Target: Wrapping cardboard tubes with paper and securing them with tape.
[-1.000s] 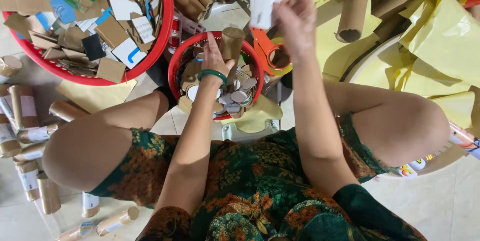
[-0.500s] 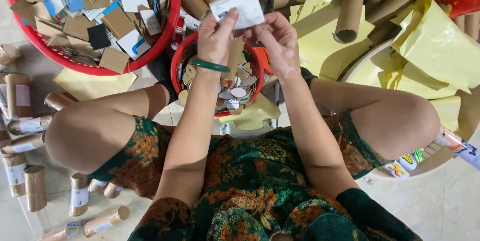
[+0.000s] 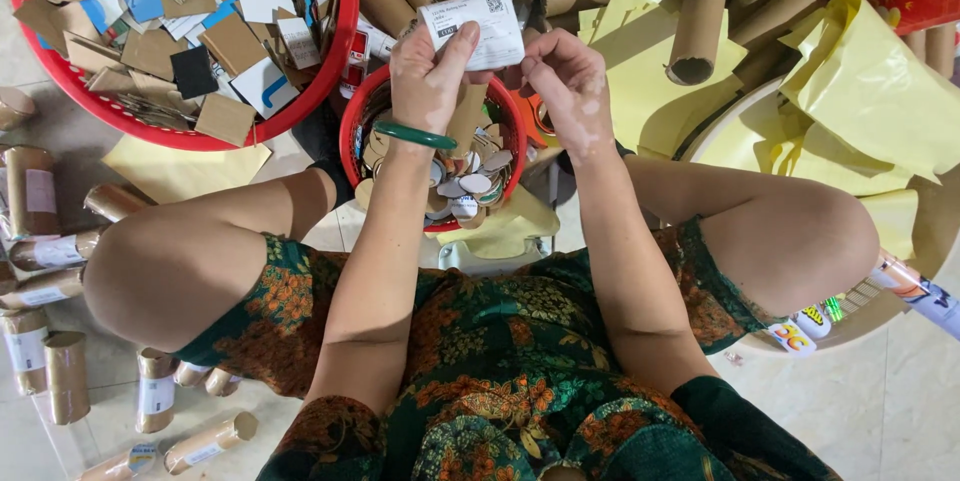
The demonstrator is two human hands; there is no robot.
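Observation:
My left hand [image 3: 430,76], with a green bangle at the wrist, pinches a white printed label [image 3: 472,27] by its lower left corner. My right hand [image 3: 565,81] grips the same label at its lower right edge. Both hands hold it up over a small red bowl [image 3: 352,131] filled with cardboard bits and round stickers, which stands between my knees.
A large red basin [image 3: 300,106] of cardboard scraps sits at the upper left. Cardboard tubes [image 3: 695,26] lie at the top. Yellow backing sheets [image 3: 870,91] pile up on the right. More tubes [image 3: 65,376] are scattered on the floor at the left.
My left hand rose from the small red bowl and took hold of the label. My right hand brought the label down and inward, so both hands now hold it together.

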